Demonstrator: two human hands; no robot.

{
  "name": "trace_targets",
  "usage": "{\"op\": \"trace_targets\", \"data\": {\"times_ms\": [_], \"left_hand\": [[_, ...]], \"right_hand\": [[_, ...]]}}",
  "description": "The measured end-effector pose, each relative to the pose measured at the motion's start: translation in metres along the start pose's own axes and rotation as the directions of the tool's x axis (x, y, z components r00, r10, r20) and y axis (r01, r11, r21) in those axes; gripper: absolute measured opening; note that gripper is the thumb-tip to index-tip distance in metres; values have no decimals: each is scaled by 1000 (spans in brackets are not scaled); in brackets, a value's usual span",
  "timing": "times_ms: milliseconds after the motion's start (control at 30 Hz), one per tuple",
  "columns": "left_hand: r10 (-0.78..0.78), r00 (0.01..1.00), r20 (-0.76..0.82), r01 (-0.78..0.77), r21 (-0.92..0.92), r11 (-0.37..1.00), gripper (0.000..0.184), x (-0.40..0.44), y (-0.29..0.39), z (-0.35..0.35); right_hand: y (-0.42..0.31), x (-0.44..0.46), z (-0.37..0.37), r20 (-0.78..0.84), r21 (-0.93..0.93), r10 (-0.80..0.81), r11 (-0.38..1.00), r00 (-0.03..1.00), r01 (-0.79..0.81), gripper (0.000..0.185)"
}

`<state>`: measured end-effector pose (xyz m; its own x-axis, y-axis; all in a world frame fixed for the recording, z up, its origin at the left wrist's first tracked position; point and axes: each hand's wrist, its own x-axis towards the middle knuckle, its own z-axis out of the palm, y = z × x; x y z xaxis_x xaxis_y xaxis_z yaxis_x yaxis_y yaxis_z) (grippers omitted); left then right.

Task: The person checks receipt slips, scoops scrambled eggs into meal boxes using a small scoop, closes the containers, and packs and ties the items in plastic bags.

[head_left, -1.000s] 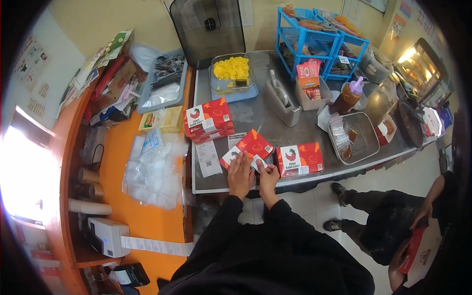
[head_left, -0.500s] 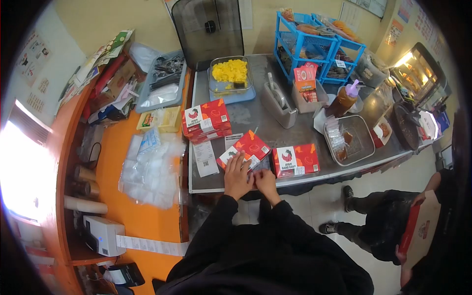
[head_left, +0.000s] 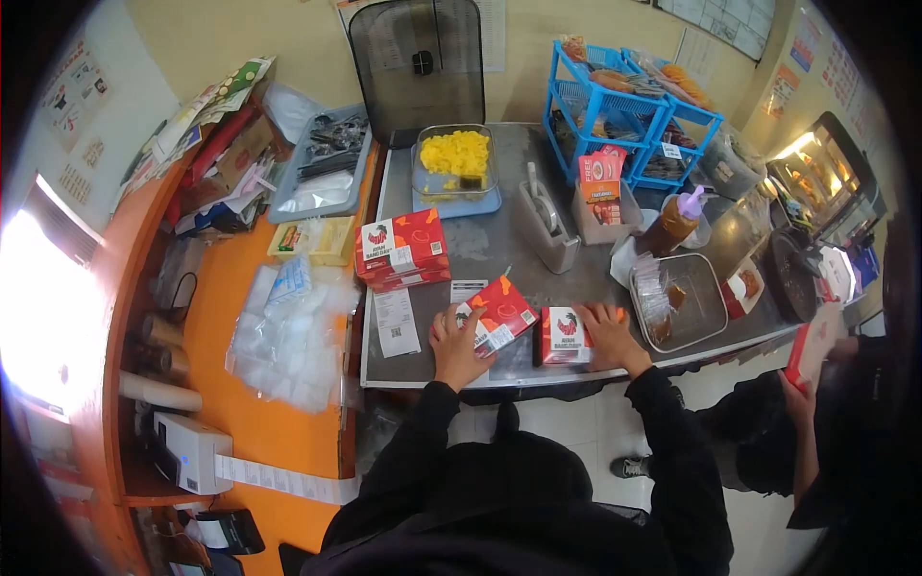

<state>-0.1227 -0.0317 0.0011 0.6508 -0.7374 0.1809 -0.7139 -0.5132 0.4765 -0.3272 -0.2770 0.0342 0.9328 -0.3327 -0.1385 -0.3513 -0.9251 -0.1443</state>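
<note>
Well, my left fingers are spread against one red box and my right fingers spread over a second red box, both near the front edge of the surface. Towards its back edge, a clear container holds yellow food, and blue racks carry packets before a cream wall.

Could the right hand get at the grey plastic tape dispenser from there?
Probably yes: the right hand is on the red-and-white cardboard box, and bare dark metal counter seems to leave the way to the grey plastic tape dispenser free.
</note>
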Motion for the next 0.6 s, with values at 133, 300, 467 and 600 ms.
{"op": "trace_targets", "data": {"times_ms": [133,300,467,600], "left_hand": [[69,997,27,-68,-30,997,89,6,30,-7],[213,977,4,-213,-51,976,87,42,67,-25],[431,893,132,-413,-143,899,84,84,73,4],[571,784,243,-542,-180,821,86,93,79,50]], "right_hand": [[8,-21,-41,20,81,179,980,984,-180,120],[-2,-49,-122,-35,143,295,947,955,-287,118],[7,-51,-168,-141,121,281,957,949,-265,112],[18,-28,-155,-204,172,126,981,971,-92,112]]}}
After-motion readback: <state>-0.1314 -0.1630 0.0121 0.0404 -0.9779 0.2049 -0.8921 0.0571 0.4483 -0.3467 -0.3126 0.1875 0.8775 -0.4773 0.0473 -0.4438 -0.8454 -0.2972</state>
